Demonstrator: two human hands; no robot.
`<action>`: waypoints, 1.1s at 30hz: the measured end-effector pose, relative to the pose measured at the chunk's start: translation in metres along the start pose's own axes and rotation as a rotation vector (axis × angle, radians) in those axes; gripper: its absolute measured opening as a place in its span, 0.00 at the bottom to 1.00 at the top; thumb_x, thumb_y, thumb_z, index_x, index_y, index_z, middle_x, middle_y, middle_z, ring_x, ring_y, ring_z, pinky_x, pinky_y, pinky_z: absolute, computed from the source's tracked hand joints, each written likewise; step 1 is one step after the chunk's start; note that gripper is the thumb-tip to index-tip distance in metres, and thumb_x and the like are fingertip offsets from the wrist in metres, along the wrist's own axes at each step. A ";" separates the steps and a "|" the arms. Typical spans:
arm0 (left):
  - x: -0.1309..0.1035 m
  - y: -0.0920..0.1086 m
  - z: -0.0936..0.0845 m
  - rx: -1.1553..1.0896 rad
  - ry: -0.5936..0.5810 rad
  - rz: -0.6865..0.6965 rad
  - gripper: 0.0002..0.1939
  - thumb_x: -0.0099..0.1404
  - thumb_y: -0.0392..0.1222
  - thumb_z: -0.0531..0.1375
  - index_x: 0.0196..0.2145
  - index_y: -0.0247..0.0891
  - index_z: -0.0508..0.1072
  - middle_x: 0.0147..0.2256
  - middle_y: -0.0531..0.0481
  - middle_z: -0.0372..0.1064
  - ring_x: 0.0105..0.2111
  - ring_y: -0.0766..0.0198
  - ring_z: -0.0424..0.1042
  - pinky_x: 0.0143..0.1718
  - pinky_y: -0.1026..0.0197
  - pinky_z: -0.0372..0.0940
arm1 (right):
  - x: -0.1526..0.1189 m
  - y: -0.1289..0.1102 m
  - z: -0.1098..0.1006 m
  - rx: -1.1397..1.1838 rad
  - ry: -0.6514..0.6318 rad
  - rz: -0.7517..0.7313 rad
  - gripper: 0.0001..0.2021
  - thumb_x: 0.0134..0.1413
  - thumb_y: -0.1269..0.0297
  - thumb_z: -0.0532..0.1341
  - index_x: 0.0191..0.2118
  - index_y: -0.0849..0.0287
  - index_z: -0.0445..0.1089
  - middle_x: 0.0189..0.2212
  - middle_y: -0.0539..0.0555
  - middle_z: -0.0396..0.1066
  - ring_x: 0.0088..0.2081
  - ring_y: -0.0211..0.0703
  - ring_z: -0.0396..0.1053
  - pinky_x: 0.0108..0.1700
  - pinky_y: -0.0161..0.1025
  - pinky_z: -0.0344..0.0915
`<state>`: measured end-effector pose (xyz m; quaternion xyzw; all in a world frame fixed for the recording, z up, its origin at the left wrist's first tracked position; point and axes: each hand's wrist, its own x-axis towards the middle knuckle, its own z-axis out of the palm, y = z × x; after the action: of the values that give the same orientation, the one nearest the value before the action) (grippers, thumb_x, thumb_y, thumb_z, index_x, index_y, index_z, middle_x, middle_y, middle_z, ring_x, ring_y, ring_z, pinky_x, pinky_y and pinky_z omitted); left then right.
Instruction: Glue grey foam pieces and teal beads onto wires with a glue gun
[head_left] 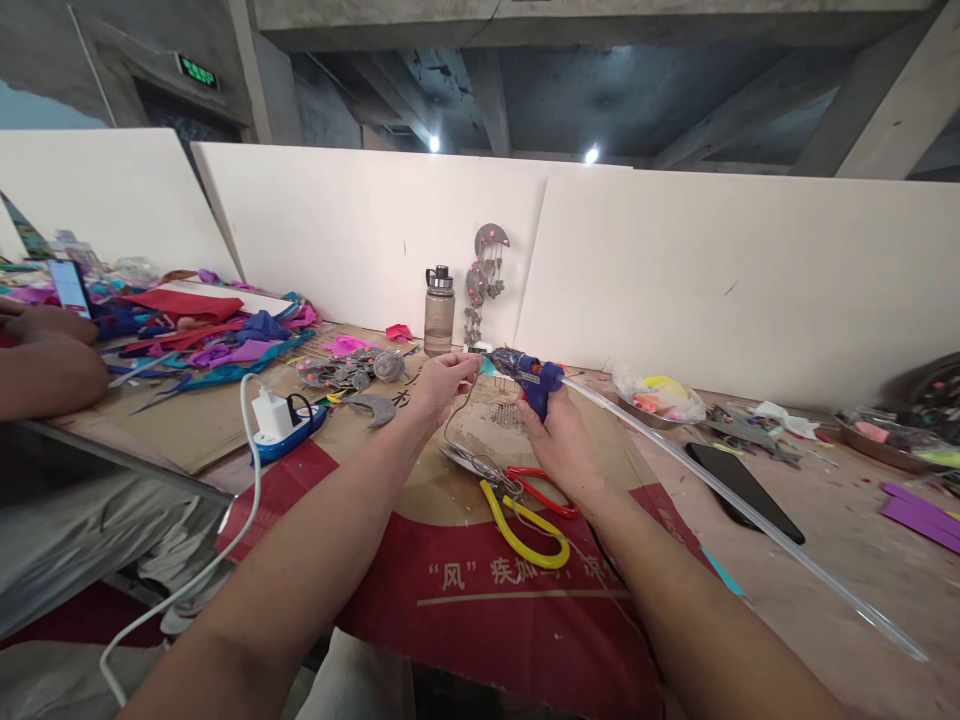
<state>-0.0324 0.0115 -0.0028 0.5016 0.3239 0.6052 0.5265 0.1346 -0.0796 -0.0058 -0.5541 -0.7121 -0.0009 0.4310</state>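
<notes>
My right hand (559, 435) grips a blue glue gun (534, 378), its nozzle pointing left. From the gun's back end a long clear glue stick (720, 485) runs down to the right. My left hand (448, 385) pinches a small teal piece (487, 366) right at the nozzle; a thin grey cord (459, 408) hangs from those fingers. Below my hands lie scissors with red and yellow handles (529, 540), tangled with loose cord. A grey felt crescent (373, 409) and a heap of grey felt pieces with pink dots (337, 370) rest left of my left hand.
A water bottle (439, 312) stands by the white partition (360, 220), near a hanging grey felt ornament (491, 240). A blue power strip (300, 432) with a white plug sits left. A black phone (742, 490) lies right. Another person's arm (52, 365) rests beside coloured felt scraps (187, 305).
</notes>
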 end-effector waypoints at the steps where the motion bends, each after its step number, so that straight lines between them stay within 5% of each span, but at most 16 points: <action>1: 0.001 0.000 -0.001 0.001 0.003 -0.001 0.16 0.44 0.47 0.70 0.23 0.33 0.72 0.20 0.55 0.61 0.20 0.75 0.56 0.21 0.69 0.51 | 0.000 0.000 0.000 -0.002 0.002 -0.003 0.17 0.62 0.58 0.51 0.52 0.59 0.61 0.43 0.64 0.73 0.46 0.56 0.72 0.45 0.49 0.67; 33: -0.001 0.001 0.000 0.009 -0.011 0.002 0.16 0.45 0.48 0.70 0.22 0.33 0.72 0.20 0.54 0.61 0.20 0.75 0.56 0.21 0.68 0.50 | 0.000 0.001 0.000 0.019 0.009 -0.012 0.15 0.61 0.57 0.51 0.51 0.57 0.60 0.41 0.62 0.73 0.45 0.56 0.72 0.43 0.48 0.68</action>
<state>-0.0329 0.0103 -0.0020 0.5077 0.3233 0.6016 0.5252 0.1350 -0.0796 -0.0064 -0.5458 -0.7135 0.0007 0.4394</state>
